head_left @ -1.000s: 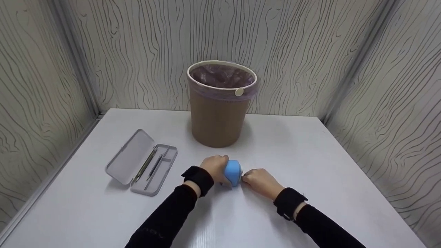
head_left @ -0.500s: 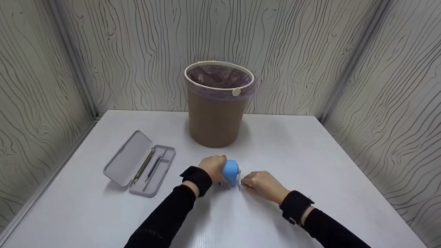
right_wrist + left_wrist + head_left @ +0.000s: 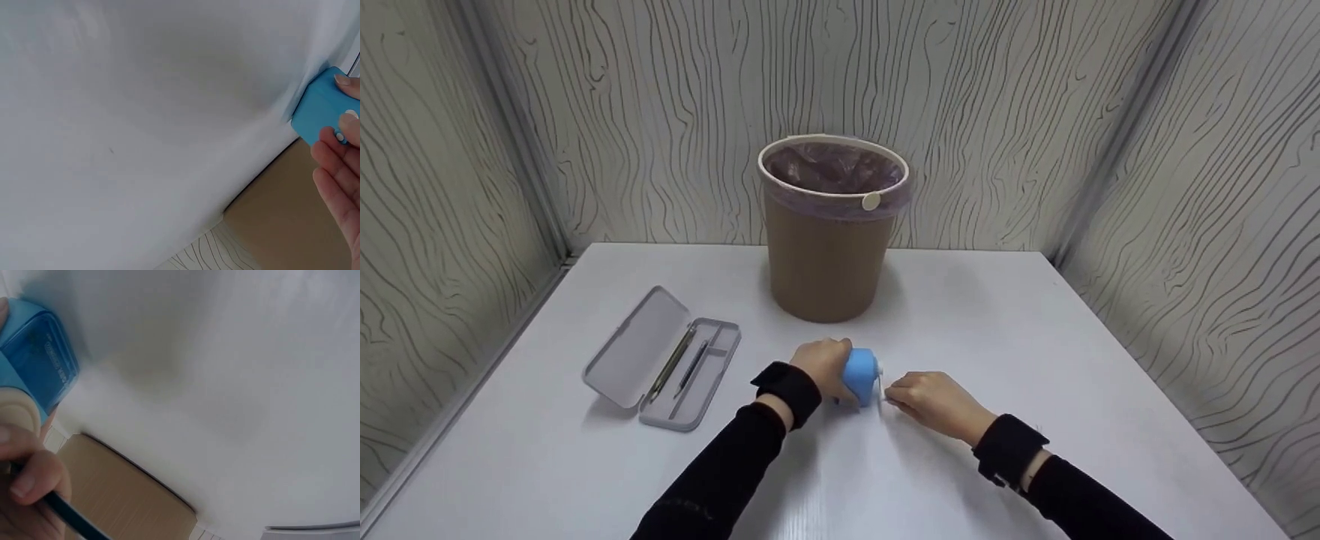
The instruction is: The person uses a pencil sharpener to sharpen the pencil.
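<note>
In the head view my left hand (image 3: 823,366) grips a light blue pencil sharpener (image 3: 861,375) on the table. The left wrist view shows the sharpener's see-through blue shavings drawer (image 3: 45,354) and a round cream part (image 3: 17,408) below it. Curled fingers there also hold a dark pencil (image 3: 81,523), its tip end hidden by the hand. My right hand (image 3: 934,401) is at the sharpener's right side, where its fingertips pinch the knob (image 3: 340,136) of the crank. Most of the crank arm is hidden behind those fingers in the right wrist view.
Behind the hands stands a brown bin (image 3: 829,262) with a purple liner bag. An open grey pencil case (image 3: 690,416) lies to the left with two pencil-like sticks inside. Wood-patterned walls (image 3: 675,120) enclose the white table (image 3: 982,315) at the back and sides.
The right hand has moved slightly down, and a small gap now shows between it and the sharpener's face. The left hand and the sharpener keep their place; the head view has shifted a little.
</note>
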Demonstrator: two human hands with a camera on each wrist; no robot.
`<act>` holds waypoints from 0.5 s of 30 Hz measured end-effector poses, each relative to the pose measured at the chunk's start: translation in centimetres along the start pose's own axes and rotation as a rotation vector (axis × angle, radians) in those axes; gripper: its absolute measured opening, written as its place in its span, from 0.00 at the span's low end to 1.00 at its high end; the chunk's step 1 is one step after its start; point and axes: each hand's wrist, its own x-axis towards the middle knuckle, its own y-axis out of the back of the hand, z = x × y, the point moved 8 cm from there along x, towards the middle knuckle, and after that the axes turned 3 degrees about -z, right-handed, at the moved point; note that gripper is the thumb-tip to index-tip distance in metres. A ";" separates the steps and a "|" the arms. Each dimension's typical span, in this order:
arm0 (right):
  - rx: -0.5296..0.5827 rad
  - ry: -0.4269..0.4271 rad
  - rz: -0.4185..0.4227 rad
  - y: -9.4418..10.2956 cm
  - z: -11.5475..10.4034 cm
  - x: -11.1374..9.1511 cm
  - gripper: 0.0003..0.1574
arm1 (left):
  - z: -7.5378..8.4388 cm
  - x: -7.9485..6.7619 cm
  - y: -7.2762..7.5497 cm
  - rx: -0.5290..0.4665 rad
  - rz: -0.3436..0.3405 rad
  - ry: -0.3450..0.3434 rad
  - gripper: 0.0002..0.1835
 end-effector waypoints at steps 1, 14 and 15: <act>-0.003 0.002 0.000 0.2 0.0 0.0 0.04 | 0.0 0.0 0.0 0.000 -0.001 0.002 0.41; -0.065 -0.001 -0.011 1.1 0.0 0.1 0.04 | 0.2 -0.1 0.0 0.043 0.002 -0.002 0.43; -0.068 0.003 -0.010 1.1 0.0 0.1 0.04 | 0.2 -0.1 0.0 0.041 -0.002 -0.001 0.43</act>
